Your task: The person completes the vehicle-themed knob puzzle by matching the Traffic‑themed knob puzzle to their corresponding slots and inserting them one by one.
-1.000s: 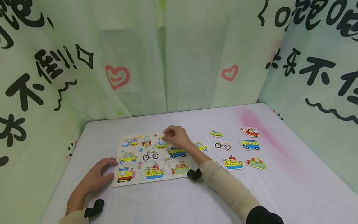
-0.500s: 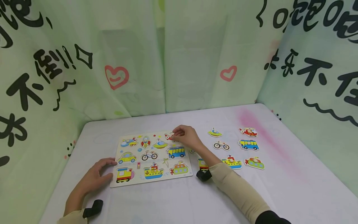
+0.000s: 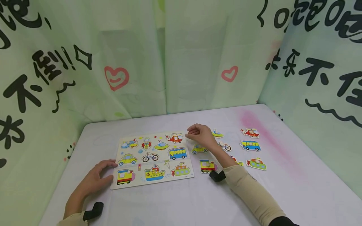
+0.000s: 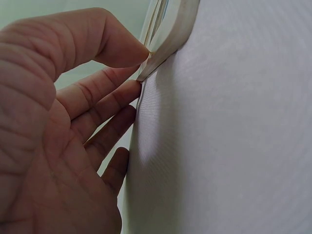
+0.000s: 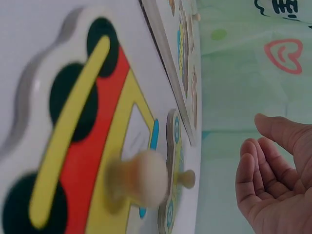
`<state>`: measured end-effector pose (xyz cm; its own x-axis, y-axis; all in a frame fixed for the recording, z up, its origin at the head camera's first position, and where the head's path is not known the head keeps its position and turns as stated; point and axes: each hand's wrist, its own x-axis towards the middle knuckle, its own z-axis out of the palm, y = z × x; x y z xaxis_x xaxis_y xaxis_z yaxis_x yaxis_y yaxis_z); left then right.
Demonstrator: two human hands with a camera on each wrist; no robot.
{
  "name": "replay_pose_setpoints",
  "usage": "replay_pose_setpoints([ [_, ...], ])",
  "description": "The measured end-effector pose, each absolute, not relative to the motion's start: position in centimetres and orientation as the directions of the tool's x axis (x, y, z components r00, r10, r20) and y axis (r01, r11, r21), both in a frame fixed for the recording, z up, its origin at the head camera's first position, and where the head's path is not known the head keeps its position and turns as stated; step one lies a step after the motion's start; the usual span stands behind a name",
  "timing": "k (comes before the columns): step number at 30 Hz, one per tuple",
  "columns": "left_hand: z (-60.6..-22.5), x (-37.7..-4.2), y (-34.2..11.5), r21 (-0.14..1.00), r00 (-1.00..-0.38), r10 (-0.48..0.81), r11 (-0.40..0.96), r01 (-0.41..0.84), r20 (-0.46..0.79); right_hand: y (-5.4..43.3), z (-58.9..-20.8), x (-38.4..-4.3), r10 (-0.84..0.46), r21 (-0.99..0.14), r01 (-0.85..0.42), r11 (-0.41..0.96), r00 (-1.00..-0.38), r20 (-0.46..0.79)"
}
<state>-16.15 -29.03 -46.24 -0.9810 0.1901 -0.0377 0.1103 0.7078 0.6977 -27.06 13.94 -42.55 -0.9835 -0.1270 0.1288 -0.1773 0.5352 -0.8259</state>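
A white puzzle board (image 3: 139, 181) printed with vehicles lies on the table. Its left edge is touched by the thumb and fingertips of my left hand (image 3: 93, 177); the left wrist view has the hand (image 4: 63, 126) at the board's corner (image 4: 173, 46). Just past the upper right corner hovers my right hand (image 3: 201, 136), fingers loosely bent, holding nothing. Below it are a car piece (image 3: 199, 149) and a train piece (image 3: 207, 166). The right wrist view brings the train piece (image 5: 80, 161) close, with a wooden knob (image 5: 148, 178) on it. My arm partly covers the bicycle (image 3: 225, 146) and ship (image 3: 238, 163) pieces.
Right of the board, loose knobbed pieces lie in rows: a flying saucer (image 3: 217, 134), a helicopter (image 3: 250, 132), a bus (image 3: 250, 145) and a submarine (image 3: 256, 163). Green curtains (image 3: 195, 91) with writing and hearts surround the white table (image 3: 152, 207).
My right hand has moved right, from over the board's flying saucer past the helicopter picture to beyond the board's edge. The helicopter picture and train piece are now uncovered. My left hand stays put.
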Motion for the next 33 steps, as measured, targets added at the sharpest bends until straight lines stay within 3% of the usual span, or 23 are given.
replay_pose_setpoints([
  [11, -46.4, -16.2, -29.1, 0.693, -0.981, 0.193, 0.711, 0.117, -0.033, 17.4, -41.8, -27.1, -0.084, -0.805, -0.151, 0.573, -0.988, 0.126],
  [33, -46.3, -16.2, -29.2, 0.689, -0.980, 0.193, 0.716, 0.109, -0.046, 22.0, -40.7, -27.9, -0.291, -0.688, -0.234, 0.687, -0.956, 0.035],
])
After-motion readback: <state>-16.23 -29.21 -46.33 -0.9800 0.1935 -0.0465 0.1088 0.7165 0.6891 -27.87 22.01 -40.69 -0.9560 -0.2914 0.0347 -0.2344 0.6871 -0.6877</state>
